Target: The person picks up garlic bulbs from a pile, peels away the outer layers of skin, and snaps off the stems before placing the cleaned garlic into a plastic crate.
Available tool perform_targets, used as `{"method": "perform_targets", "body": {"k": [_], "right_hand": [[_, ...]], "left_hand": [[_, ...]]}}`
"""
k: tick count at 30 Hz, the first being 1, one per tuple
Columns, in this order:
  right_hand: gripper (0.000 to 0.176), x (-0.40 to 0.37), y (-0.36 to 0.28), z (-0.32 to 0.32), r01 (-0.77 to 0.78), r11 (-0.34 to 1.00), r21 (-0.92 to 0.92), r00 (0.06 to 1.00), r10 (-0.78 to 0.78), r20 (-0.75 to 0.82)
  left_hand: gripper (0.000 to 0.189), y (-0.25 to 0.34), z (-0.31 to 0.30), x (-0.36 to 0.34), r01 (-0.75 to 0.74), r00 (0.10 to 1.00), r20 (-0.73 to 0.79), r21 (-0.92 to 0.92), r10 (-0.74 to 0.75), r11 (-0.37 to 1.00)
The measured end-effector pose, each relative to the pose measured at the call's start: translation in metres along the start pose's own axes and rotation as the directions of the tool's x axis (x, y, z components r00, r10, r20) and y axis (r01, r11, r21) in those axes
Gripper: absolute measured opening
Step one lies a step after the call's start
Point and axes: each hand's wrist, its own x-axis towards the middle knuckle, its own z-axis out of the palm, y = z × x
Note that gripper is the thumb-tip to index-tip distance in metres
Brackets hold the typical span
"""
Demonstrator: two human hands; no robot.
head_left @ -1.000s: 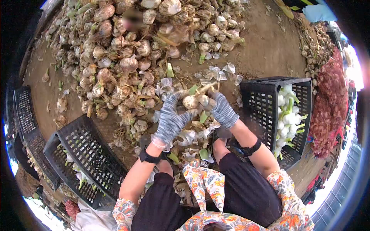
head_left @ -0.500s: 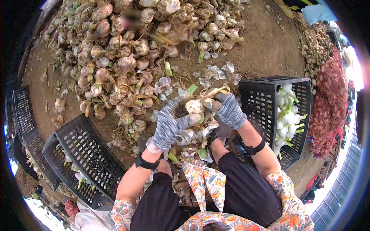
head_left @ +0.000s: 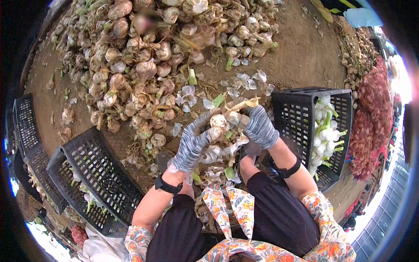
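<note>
My left hand [head_left: 194,142], in a grey striped glove, is closed round a garlic bulb [head_left: 218,122] between thumb and fingers. Close beside it my right hand [head_left: 260,126], gloved alike, grips the bulb's neck area, where a dry, pale stalk [head_left: 244,104] sticks out above the fingers. Its fingertips are partly hidden behind the stalk and bulb. Both hands are raised over loose garlic skins [head_left: 212,153] on the ground, between my knees and a big heap of unpeeled garlic [head_left: 146,67].
A black crate [head_left: 293,114] at the right holds white garlic bulbs with green stems [head_left: 325,135]. More black crates [head_left: 98,174] stand at the left. Red net sacks [head_left: 371,118] lie at the far right. Cut stem pieces and skins litter the dirt floor [head_left: 301,52].
My left hand has shifted slightly, and the bulb has come closer to my right hand. The dry stalk has tilted a little. Both hands still hold on.
</note>
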Motion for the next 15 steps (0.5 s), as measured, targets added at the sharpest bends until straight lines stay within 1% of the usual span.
{"method": "perform_targets", "body": {"k": [3, 4, 5, 6, 7, 9, 10, 12, 13, 14, 15], "right_hand": [[0.016, 0.001, 0.004, -0.002, 0.024, 1.000, -0.004, 0.999, -0.024, 0.026], [0.016, 0.002, 0.005, -0.003, 0.024, 1.000, -0.005, 0.999, -0.024, 0.028], [0.016, 0.002, 0.005, -0.005, 0.035, 0.998, -0.051, 0.999, -0.033, 0.041], [0.017, 0.002, 0.005, -0.006, 0.047, 0.994, -0.095, 0.998, -0.042, 0.054], [0.017, 0.002, 0.005, -0.006, 0.047, 0.994, -0.095, 0.998, -0.042, 0.055], [0.018, 0.001, 0.003, -0.007, -0.084, 0.996, 0.022, 0.992, 0.082, 0.092], [0.018, 0.000, 0.005, -0.007, -0.084, 0.996, 0.021, 0.992, 0.082, 0.093], [0.018, -0.003, 0.010, -0.005, -0.061, 0.996, 0.070, 0.997, 0.058, 0.044], [0.018, -0.002, 0.007, -0.005, -0.061, 0.996, 0.070, 0.997, 0.058, 0.045], [0.017, -0.001, 0.002, -0.006, -0.105, 0.982, 0.158, 0.993, 0.097, 0.060], [0.017, 0.000, -0.001, -0.006, -0.150, 0.958, 0.244, 0.988, 0.134, 0.079]], "left_hand": [[0.060, -0.005, -0.001, 0.000, 0.015, 1.000, -0.010, -0.039, -0.015, 0.999], [0.060, -0.006, -0.002, 0.000, 0.000, 1.000, -0.008, -0.002, 0.000, 1.000], [0.059, -0.006, -0.003, 0.000, -0.014, 1.000, -0.006, 0.036, 0.014, 0.999], [0.059, -0.007, -0.004, -0.001, -0.013, 1.000, -0.007, 0.035, 0.013, 0.999], [0.059, -0.007, -0.004, -0.001, -0.019, 1.000, -0.001, 0.038, 0.019, 0.999], [0.058, -0.007, -0.004, 0.000, -0.027, 1.000, 0.004, 0.039, 0.026, 0.999], [0.058, -0.006, -0.005, 0.000, -0.020, 1.000, 0.010, 0.050, 0.020, 0.999], [0.058, -0.003, -0.005, -0.001, -0.014, 1.000, 0.015, 0.060, 0.013, 0.998], [0.058, -0.001, -0.004, -0.002, -0.017, 1.000, 0.013, 0.013, 0.017, 1.000], [0.057, -0.001, -0.003, -0.002, -0.021, 1.000, 0.012, -0.035, 0.021, 0.999], [0.057, -0.002, -0.004, -0.002, -0.021, 1.000, 0.012, -0.035, 0.022, 0.999]]}}
